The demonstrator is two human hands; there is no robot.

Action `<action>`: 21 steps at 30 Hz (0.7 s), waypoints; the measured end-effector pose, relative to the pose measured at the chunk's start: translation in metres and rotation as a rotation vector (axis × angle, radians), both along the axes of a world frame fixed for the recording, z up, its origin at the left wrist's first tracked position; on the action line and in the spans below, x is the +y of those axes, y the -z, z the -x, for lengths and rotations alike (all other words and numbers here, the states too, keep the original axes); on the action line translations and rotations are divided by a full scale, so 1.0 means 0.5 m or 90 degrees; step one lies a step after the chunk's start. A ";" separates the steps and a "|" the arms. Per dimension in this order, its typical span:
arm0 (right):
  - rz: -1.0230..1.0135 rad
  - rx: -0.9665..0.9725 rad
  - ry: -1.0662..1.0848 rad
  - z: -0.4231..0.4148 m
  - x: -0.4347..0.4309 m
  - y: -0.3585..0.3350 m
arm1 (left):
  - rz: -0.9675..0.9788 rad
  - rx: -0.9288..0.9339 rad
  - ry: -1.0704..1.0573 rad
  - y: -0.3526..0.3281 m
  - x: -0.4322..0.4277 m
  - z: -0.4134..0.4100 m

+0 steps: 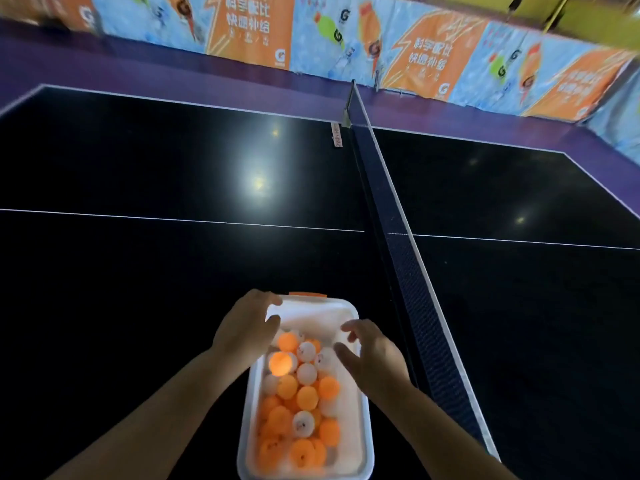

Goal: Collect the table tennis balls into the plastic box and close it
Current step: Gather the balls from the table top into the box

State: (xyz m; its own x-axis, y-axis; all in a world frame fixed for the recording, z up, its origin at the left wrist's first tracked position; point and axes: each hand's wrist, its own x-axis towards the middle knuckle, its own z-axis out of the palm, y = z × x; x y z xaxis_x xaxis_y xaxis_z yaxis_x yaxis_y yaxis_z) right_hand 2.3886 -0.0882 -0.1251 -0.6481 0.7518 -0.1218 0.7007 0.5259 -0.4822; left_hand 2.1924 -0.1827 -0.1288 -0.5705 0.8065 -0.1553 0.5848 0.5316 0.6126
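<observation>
Head view: we look down at the dark counter, with the net running from far to near on the right side.
Plastic box: the white plastic box stands on the counter just left of the net, at the near edge of the scene and between the two forearms.
Long axis: it runs from near to far, almost parallel to the net.
Balls: the table tennis balls, orange and white, fill the near and middle part of the box. The far part shows bare white plastic.
Left hand: the left hand is at the far-left corner of the box. Its thumb and curled fingers lie on the two sides of the rim, so we judge that it grips the corner.
Right hand: the right hand hovers over the right rim with the fingers spread and loose. It holds nothing, and we cannot tell if it touches the rim.
Nearer hand: both are at the far half of the box, the left hand a little farther.
Clip: an orange clip sits on the far short end, just beyond the left fingers.
Lid: we see no lid in this view.
Progress: we see no loose ball on the counter, so we judge that collecting is done and closing is left.
Next move: it depends on where the lid is. It should come down along the same near-far axis.
</observation>
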 end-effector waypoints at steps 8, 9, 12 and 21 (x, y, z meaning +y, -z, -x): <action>0.014 -0.166 0.160 -0.046 -0.156 0.027 | 0.114 -0.165 0.001 0.052 -0.154 -0.038; 0.023 -0.171 0.176 -0.041 -0.168 0.029 | 0.111 -0.157 0.003 0.058 -0.162 -0.044; 0.035 -0.185 0.219 -0.030 -0.191 0.033 | 0.070 -0.119 0.006 0.063 -0.180 -0.050; 0.035 -0.123 0.289 -0.102 -0.287 -0.006 | 0.016 -0.090 0.040 0.033 -0.266 -0.096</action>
